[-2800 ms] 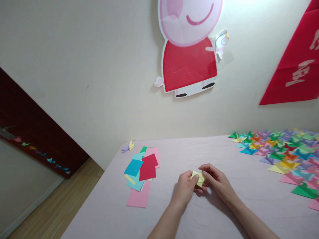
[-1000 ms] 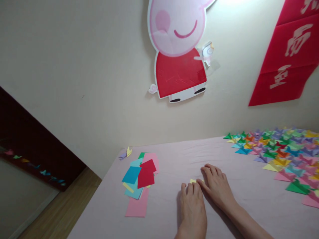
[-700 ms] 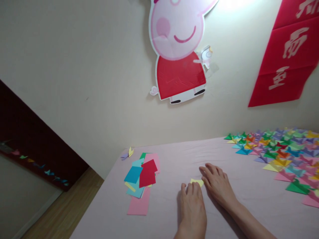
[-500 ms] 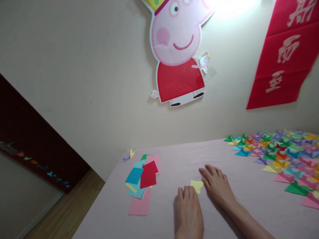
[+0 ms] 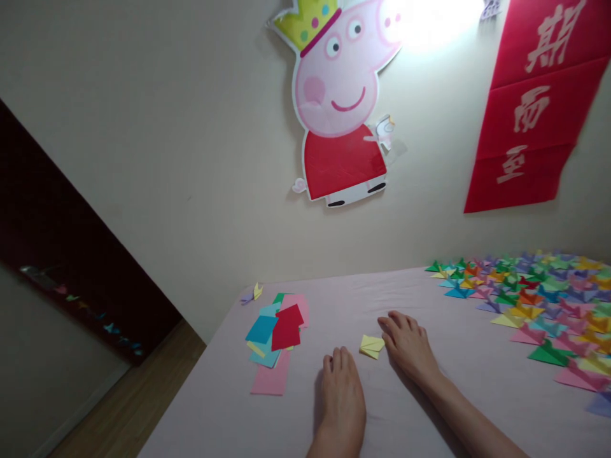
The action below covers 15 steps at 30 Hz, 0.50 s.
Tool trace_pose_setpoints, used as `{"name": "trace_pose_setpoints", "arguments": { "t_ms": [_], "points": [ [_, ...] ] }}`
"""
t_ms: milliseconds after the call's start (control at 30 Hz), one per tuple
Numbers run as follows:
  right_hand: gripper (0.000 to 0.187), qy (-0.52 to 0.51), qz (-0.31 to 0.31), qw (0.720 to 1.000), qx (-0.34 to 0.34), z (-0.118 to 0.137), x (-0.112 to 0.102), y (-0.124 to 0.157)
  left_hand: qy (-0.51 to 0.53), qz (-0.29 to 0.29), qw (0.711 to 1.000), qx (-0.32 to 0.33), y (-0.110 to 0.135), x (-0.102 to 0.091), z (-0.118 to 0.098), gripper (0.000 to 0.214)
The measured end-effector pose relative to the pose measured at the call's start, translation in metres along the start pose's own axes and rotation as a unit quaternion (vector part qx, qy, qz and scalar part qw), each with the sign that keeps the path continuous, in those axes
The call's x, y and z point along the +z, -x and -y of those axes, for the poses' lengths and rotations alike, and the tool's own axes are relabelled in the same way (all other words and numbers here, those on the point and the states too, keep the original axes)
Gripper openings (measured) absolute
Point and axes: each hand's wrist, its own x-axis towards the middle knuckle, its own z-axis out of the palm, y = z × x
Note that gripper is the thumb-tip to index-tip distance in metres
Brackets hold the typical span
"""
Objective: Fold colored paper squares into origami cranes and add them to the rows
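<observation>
A small folded yellow paper (image 5: 372,346) lies on the pink-covered surface (image 5: 429,413). My right hand (image 5: 408,343) rests flat just right of it, fingers stretched out, fingertips almost touching its edge. My left hand (image 5: 340,394) lies palm down to the lower left of the paper, a short way off, fingers together and straight. Neither hand holds anything.
A loose pile of coloured paper squares (image 5: 275,334) lies to the left. Several folded paper figures (image 5: 534,299) cover the right side. Two tiny folded pieces (image 5: 252,293) sit at the far left corner. The surface edge drops to a wooden floor (image 5: 119,407) at left.
The yellow paper was held between both hands, then pressed flat under them. My left hand has slid back and left, uncovering it. The view has tilted upward.
</observation>
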Motion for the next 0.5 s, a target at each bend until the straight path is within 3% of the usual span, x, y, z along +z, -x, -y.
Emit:
{"name": "trace_pose_setpoints", "arguments": {
  "t_ms": [200, 333, 500],
  "points": [
    [0.033, -0.019, -0.008, 1.0, -0.001, 0.001, 0.001, 0.001, 0.049, -0.026, 0.995, 0.088, -0.017, -0.014, -0.02, 0.054],
    [0.034, -0.044, -0.005, 0.999, 0.0, -0.003, 0.003, 0.0, 0.08, -0.023, 0.995, 0.052, -0.033, -0.025, -0.034, 0.038],
    [0.036, -0.1, 0.007, 0.995, -0.011, -0.013, 0.005, -0.004, 0.151, -0.028, 0.988, 0.028, -0.033, -0.024, -0.03, 0.037]
  ]
}}
